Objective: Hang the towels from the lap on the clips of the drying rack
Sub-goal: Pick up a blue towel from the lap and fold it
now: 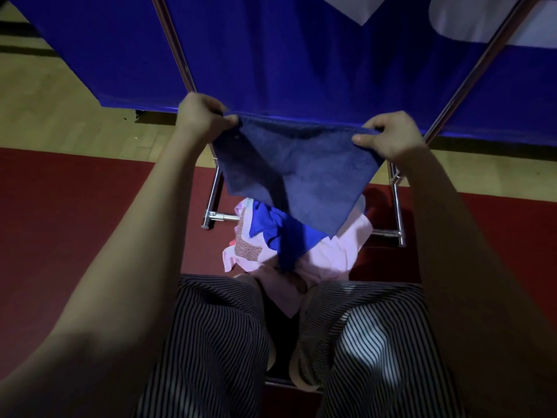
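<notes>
Both hands up at the rack — the left hand point(202, 116) pinches one top corner of the dark blue towel point(297, 173), the right hand point(388, 134) pinches the other, fingers curled tight over the stretched edge. The towel hangs between them in a downward point, just in front of the blue sheets point(301, 55) on the drying rack point(452, 116). Below, on the lap, a heap of pink and blue towels point(289, 248) — how many, the dim light won't say.
</notes>
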`<state>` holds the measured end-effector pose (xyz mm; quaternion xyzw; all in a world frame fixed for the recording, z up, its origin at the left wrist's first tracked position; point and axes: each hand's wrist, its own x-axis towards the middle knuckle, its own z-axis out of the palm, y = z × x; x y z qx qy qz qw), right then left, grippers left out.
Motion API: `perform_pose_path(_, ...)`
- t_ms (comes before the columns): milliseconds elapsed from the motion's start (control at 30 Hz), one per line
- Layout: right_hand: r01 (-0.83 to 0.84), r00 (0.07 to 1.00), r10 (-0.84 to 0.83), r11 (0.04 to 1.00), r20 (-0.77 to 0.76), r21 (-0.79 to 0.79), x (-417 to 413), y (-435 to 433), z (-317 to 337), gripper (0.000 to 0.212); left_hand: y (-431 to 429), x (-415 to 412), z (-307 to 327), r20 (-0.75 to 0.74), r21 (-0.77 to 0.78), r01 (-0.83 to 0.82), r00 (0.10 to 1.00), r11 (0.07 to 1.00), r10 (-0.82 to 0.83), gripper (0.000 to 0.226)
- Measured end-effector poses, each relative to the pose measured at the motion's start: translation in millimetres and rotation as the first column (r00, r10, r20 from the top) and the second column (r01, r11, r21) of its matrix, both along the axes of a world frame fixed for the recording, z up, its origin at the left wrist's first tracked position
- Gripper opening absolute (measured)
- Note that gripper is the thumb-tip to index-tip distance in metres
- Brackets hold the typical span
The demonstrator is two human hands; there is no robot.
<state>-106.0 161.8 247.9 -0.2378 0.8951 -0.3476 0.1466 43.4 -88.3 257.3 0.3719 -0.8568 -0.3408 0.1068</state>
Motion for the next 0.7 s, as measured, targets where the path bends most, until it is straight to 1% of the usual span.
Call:
perform_pose_path(67, 0.064, 0.997, -0.064, 0.998, 0.034, 0.004, -1, -1, -1, 0.029, 5, -3, 3, 0.005, -0.025, 0.007, 1.000, 1.000, -0.007, 0.018)
perform_pose_path(133, 0.104, 0.985, -0.102, 0.994, 0.137, -0.013, 1, -6, -1, 0.036, 13, -6, 4, 0.009, -0.072, -0.027, 1.000, 0.997, 0.028, 0.022)
perform_pose_path(167, 0.121, 0.973, -0.113, 0.992, 0.199, -0.025, 3, -10, -1, 0.037, 19, -9, 3, 0.016, -0.070, -0.041, 0.999, 0.997, 0.043, 0.021)
perform_pose_path(200, 0.135, 0.959, -0.120, 0.990, 0.255, -0.041, 7, -16, 0, 0.034, 25, -13, 1, 0.016, -0.024, -0.048, 0.999, 0.999, 0.048, 0.021)
perform_pose_path(233, 0.146, 0.948, -0.122, 0.987, 0.295, -0.060, 11, -21, 0, 0.030, 32, -17, -1, -0.005, 0.075, -0.051, 0.999, 0.996, 0.052, 0.024)
perform_pose_path(300, 0.141, 0.933, -0.103, 0.986, 0.346, -0.087, 19, -32, 1, 0.020, 47, -24, -1, -0.062, 0.287, -0.027, 0.997, 0.958, 0.047, 0.032)
perform_pose_path(367, 0.121, 0.894, -0.038, 0.980, 0.447, -0.159, 24, -38, 2, 0.024, 60, -29, 2, -0.099, 0.390, 0.068, 0.995, 0.918, -0.031, 0.030)
perform_pose_path(400, 0.114, 0.855, 0.007, 0.973, 0.519, -0.201, 27, -39, 3, 0.021, 65, -30, 4, -0.109, 0.436, 0.130, 0.990, 0.890, -0.091, 0.027)
perform_pose_path(467, 0.108, 0.773, 0.072, 0.964, 0.631, -0.242, 31, -39, 7, 0.006, 72, -30, 6, -0.134, 0.532, 0.243, 0.970, 0.811, -0.203, 0.023)
perform_pose_path(500, 0.110, 0.744, 0.084, 0.963, 0.662, -0.246, 33, -38, 9, 0.006, 74, -29, 6, -0.148, 0.565, 0.286, 0.958, 0.774, -0.246, 0.022)
perform_pose_path(567, 0.129, 0.704, 0.090, 0.959, 0.705, -0.252, 33, -36, 10, 0.025, 75, -27, 5, -0.165, 0.603, 0.324, 0.945, 0.729, -0.283, 0.022)
perform_pose_path(633, 0.140, 0.663, 0.111, 0.953, 0.741, -0.268, 34, -35, 10, 0.033, 75, -26, 1, -0.166, 0.592, 0.345, 0.937, 0.728, -0.308, 0.018)
perform_pose_path(700, 0.154, 0.602, 0.152, 0.941, 0.784, -0.301, 36, -34, 12, 0.032, 74, -26, -2, -0.147, 0.542, 0.362, 0.930, 0.759, -0.338, 0.010)
